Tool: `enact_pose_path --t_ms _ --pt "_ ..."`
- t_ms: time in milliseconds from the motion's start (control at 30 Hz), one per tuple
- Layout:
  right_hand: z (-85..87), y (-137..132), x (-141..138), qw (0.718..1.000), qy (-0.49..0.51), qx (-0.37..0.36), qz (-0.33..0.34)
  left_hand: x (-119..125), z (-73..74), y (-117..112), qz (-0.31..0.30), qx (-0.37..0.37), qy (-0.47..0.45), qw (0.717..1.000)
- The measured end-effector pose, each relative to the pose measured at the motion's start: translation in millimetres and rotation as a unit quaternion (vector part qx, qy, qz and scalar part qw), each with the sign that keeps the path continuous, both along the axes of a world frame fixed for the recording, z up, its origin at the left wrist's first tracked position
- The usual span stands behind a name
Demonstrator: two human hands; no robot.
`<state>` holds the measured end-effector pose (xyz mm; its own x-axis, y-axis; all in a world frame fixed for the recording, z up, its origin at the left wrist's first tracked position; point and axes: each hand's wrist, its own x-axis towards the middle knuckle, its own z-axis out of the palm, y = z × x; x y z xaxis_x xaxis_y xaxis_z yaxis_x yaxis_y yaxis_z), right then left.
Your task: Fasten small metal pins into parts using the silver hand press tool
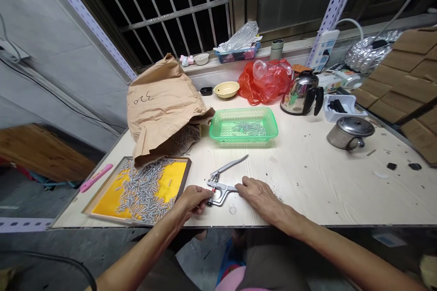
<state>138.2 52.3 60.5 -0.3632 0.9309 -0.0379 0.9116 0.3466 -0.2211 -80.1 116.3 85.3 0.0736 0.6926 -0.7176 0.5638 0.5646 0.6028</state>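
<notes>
A metal hand press tool [223,181] with two long handles lies on the pale table [307,177] near its front edge. My left hand [193,200] is pinched at the tool's jaw end, fingers pressed together on something too small to make out. My right hand [260,194] rests palm down on the tool's lower handle, fingers closed over it. Left of my hands lies a yellow tray [172,177] heaped with several small metal pieces [141,191]. A green plastic basket [243,126] behind the tool holds more of the same metal pieces.
A brown paper sack [160,104] spills metal pieces onto the tray. At the back stand a yellow bowl [226,89], a red plastic bag [264,82], a steel kettle [302,93] and a lidded steel pot [348,132]. Cardboard [406,77] lies at right; a pink knife [96,177] at left.
</notes>
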Motion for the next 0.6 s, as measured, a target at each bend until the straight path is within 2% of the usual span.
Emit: enact_pose_path --t_ms 167,333,600 --pt "-1.4 0 2 1.0 0.015 -0.006 0.007 0 1.7 8 -0.041 -0.032 0.003 0.999" --pt "-5.9 0 3 0.999 0.04 -0.015 0.008 -2 0.1 13 -0.063 -0.014 0.012 0.998" --pt "-8.5 0 2 0.999 0.036 -0.011 0.008 -1 1.8 8 -0.085 -0.004 0.027 0.996"
